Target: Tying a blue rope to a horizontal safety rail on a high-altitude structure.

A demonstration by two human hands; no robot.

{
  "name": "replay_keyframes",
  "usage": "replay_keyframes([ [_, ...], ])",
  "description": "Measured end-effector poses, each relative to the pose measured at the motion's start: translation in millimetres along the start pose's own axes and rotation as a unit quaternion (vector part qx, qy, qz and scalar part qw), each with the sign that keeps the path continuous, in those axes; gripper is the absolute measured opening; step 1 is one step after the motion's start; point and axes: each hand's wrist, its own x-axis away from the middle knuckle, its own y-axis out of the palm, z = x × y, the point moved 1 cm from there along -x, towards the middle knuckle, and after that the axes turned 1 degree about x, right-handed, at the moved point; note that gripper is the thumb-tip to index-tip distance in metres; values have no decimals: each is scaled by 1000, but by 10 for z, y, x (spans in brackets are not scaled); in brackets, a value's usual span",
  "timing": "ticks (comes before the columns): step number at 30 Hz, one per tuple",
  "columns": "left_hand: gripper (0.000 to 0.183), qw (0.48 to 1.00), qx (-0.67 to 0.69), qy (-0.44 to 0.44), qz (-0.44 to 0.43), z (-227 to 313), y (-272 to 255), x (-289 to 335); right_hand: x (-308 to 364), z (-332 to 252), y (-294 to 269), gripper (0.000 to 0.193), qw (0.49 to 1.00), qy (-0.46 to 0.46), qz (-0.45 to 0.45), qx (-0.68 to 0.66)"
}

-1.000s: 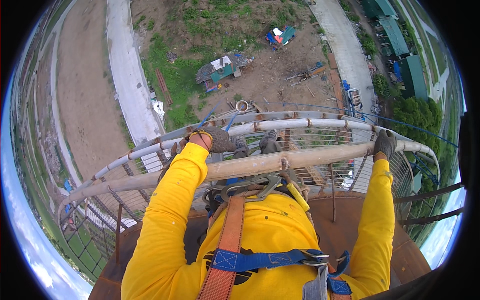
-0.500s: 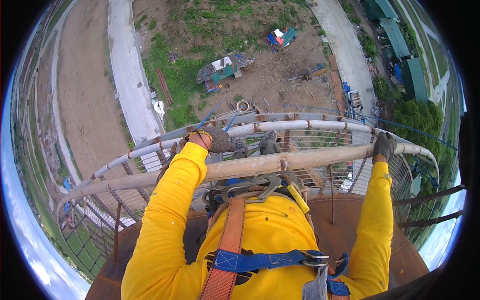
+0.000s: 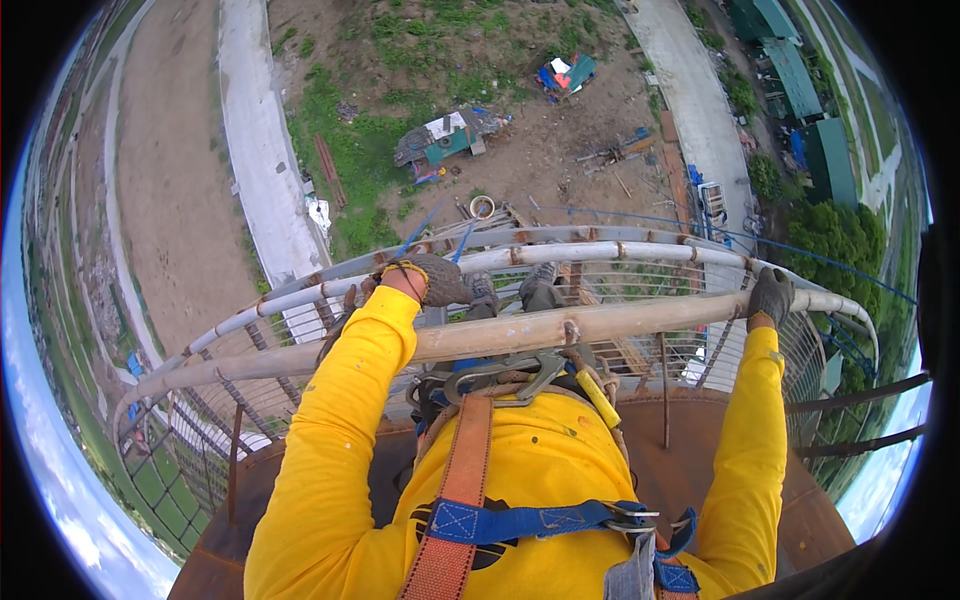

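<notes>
Has the thick pale rail [image 3: 560, 327] bowed across in front of the waist. Grips it toward its right end with the gloved right hand [image 3: 770, 294]. Holds the gloved left hand [image 3: 436, 280] just past that rail, near the white rail [image 3: 570, 252]; impossible to tell its grip, closed or not. Wears a metal hook [image 3: 546, 372] at the waist, below an orange strap [image 3: 462, 490] and a blue strap [image 3: 545, 520] over a yellow top [image 3: 560, 450]. Looks down onto dirt ground [image 3: 530, 170] far below.
</notes>
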Motion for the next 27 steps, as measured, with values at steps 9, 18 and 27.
replay_keyframes([
  [9, 62, 1000, 10, -6, 20, 102, -95, 124, -29, 57, 29, 49, 1000, -8, 13, -3],
  [18, 62, 1000, 15, 0, 6, 153, -164, 177, -78, 140, 55, 49, 1000, -8, 10, -20],
  [27, 66, 1000, 9, -1, 8, 112, -135, 149, -14, 2, -11, 48, 1000, 0, -2, -10],
])
